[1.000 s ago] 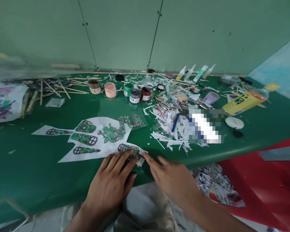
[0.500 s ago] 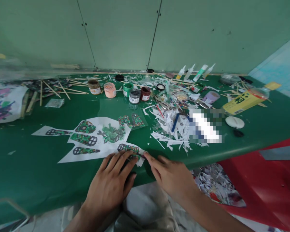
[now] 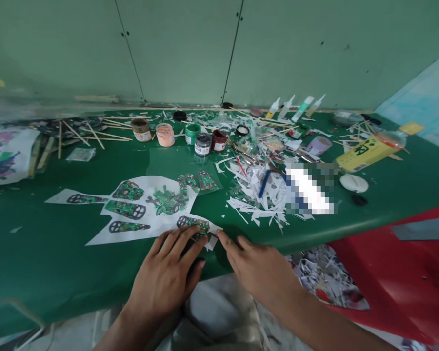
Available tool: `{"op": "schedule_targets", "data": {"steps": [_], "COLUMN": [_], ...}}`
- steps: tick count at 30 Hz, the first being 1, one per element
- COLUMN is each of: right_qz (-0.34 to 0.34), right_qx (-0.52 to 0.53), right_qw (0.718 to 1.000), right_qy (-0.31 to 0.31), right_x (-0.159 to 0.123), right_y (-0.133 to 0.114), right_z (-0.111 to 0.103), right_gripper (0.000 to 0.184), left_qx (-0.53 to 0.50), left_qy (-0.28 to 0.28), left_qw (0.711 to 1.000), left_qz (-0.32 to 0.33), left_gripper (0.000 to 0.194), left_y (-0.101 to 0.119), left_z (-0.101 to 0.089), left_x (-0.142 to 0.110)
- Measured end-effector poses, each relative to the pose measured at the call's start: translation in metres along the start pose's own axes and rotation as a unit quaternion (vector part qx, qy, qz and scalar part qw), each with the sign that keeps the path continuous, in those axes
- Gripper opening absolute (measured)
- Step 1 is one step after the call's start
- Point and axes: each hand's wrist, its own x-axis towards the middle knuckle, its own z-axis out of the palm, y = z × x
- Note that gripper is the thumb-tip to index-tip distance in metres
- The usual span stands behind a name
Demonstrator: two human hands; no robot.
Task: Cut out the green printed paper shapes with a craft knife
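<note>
A white sheet of paper (image 3: 157, 224), cut to an uneven outline, lies on the green table and bears several printed green, brown and black patterned shapes. My left hand (image 3: 170, 265) rests palm down near its right lower corner, fingers apart and pressing on the paper. One printed shape (image 3: 192, 222) shows just beyond those fingertips, partly covered. My right hand (image 3: 258, 265) is closed, its index finger stretched to the paper's right edge. A thin dark tip of a slim tool (image 3: 212, 235) shows by that fingertip; the rest of it is hidden under the hand.
Paint jars (image 3: 203, 144) stand behind the paper, with wooden sticks (image 3: 76, 134) to their left. A heap of white paper scraps (image 3: 267, 195) lies to the right. Glue bottles (image 3: 285, 108), a yellow-labelled bottle (image 3: 369, 152) and a white oval object (image 3: 354, 183) lie farther right.
Both hands keep nearly the same place on the paper. The whole view has shifted slightly; nothing is visibly taken up or let go.
</note>
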Motion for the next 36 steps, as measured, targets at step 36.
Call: {"op": "schedule_targets", "data": {"steps": [36], "right_qz": [0.045], "right_qx": [0.141], "right_qw": [0.985], "right_qy": [0.084], "right_x": [-0.004], "right_y": [0.024], "right_z": [0.007], "right_gripper": [0.032], "left_qx": [-0.031], "left_qy": [0.012], "left_qw": [0.999], "left_qz": [-0.021], "left_gripper": [0.031], "left_y": [0.001], "left_z": [0.002], "left_x": [-0.001]}}
